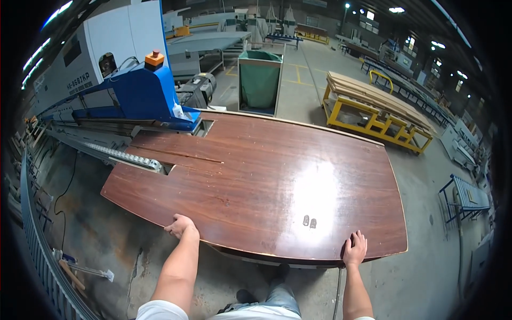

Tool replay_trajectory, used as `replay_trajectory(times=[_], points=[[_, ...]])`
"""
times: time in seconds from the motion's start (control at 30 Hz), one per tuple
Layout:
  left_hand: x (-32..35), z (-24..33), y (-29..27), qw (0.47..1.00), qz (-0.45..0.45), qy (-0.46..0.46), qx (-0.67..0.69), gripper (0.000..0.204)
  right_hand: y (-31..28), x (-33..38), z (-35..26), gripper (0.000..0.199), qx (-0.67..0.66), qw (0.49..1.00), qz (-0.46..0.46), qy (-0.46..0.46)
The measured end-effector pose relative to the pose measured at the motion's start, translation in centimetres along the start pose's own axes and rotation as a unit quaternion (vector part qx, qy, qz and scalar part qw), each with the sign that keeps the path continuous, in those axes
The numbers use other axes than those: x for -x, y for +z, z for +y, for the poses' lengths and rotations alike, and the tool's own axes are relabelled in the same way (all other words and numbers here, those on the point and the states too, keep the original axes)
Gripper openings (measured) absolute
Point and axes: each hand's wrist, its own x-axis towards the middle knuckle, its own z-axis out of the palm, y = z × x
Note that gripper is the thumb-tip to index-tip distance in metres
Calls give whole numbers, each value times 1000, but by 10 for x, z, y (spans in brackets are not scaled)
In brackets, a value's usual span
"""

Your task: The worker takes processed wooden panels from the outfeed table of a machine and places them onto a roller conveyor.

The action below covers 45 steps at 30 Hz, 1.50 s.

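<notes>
A large wood-grain tabletop (250, 176), reddish brown and glossy, spreads in front of me with a pale worn edge. My left hand (184, 226) rests on its near edge, left of my body, with bent fingers turned to the left; the hand holds nothing I can see. Near the front right, my right hand (356, 249) lies on the top by the edge, its fingers stretched forward and slightly apart. Two small dark metal-looking pieces (309, 221) lie on the surface left of that hand. Cutouts at the tabletop's left side surround a machine's chain track (125, 155).
A white and blue machine (141, 93) with an orange-and-red button box (154, 60) adjoins the far left. Beyond the tabletop stands a green-lined bin (260, 82). A yellow rack (373, 125) carries long boards. Roller conveyor (40, 250) curves along the left; a blue-framed stand (466, 197) is far right.
</notes>
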Motion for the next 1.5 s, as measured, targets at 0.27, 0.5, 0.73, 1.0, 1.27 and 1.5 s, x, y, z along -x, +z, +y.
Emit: replay_trajectory(times=[0.27, 0.5, 0.73, 1.0, 1.27, 1.5], points=[[13, 7, -3, 1000, -18, 5, 1, 74, 14, -1, 13, 25, -34, 999, 30, -8], [10, 2, -4, 1000, -7, 7, 12, 75, 15, 4, 14, 21, -35, 997, 64, -26], [14, 5, -13, 999, -38, 13, 10, 77, 4, -2, 0, 24, -37, 998, 43, -5], [8, -4, -9, 998, -40, 34, 25, 79, -130, 5, -148, 43, -621, 703, -341, -52], [12, -1, -11, 998, -46, 27, 21, 78, -260, 71, -277, 23, -731, 163, -452, -485], [7, -3, -13, 998, -16, 35, 41, 75, -264, 82, -288, 24, -722, 138, -430, -524]])
